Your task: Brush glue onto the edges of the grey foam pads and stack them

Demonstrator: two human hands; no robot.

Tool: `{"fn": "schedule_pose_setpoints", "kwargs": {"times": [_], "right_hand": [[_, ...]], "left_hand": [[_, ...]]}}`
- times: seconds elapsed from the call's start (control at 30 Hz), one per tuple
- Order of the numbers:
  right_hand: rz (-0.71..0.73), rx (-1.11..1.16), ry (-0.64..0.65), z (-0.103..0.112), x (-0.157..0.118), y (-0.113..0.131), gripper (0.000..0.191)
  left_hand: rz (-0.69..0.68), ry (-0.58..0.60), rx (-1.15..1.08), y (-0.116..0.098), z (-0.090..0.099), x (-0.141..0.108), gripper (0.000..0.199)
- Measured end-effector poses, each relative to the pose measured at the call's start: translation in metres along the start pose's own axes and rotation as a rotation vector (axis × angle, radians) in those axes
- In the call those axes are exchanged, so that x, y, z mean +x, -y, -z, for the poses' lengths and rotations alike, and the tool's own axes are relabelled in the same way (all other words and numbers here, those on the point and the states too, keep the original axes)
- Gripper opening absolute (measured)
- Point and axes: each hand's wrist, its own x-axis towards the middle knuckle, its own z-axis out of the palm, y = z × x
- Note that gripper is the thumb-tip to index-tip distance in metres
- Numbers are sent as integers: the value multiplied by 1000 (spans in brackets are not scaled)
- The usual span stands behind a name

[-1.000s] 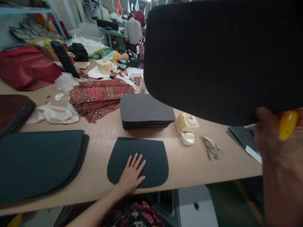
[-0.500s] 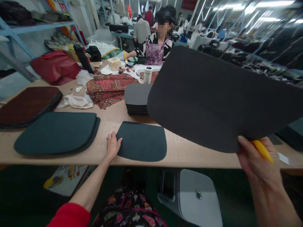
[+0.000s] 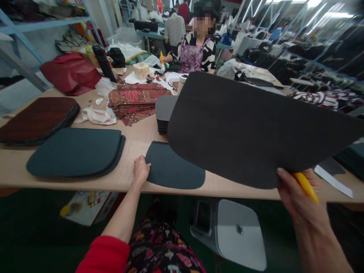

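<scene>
My right hand [image 3: 301, 197] grips the lower edge of a large black panel [image 3: 256, 129] with rounded corners. That panel is raised and tilted above the table's right half. A yellow handle [image 3: 306, 187] sticks out of the same hand; the rest of that tool is hidden. At the left edge of a smaller dark green panel [image 3: 173, 172] lying on the table is my left hand [image 3: 141, 170], its fingers closed at the edge and thumb on top. The black panel covers this green panel's upper right part. Behind it rises a stack of grey-topped pieces [image 3: 165, 108], partly covered.
Larger dark green panels [image 3: 75, 151] lie to the left, beside a dark brown stack [image 3: 36, 117]. Patterned red strips [image 3: 139, 98] and a red bag [image 3: 69, 74] are farther back. Across the table sits a person [image 3: 196, 53]. A grey bin [image 3: 241, 235] stands below the front edge.
The black panel has come lower and a little left, now overlapping the small green panel. The view has shifted slightly. My left hand stays at the green panel's edge.
</scene>
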Motion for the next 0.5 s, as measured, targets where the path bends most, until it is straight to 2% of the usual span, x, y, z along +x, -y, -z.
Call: {"fn": "schedule_pose_setpoints", "kwargs": {"times": [0.13,0.23,0.5], "right_hand": [[-11,-8,50,-6,-2,-10,52],[-21,-34,74,-7,-2,-18,52],[-55,-12,166,-15,-2,-38,46]], "left_hand": [[66,73,-40,3,0,6,15],[106,71,-66,6,2,6,14],[118,25,-223,4,7,-6,51]]}}
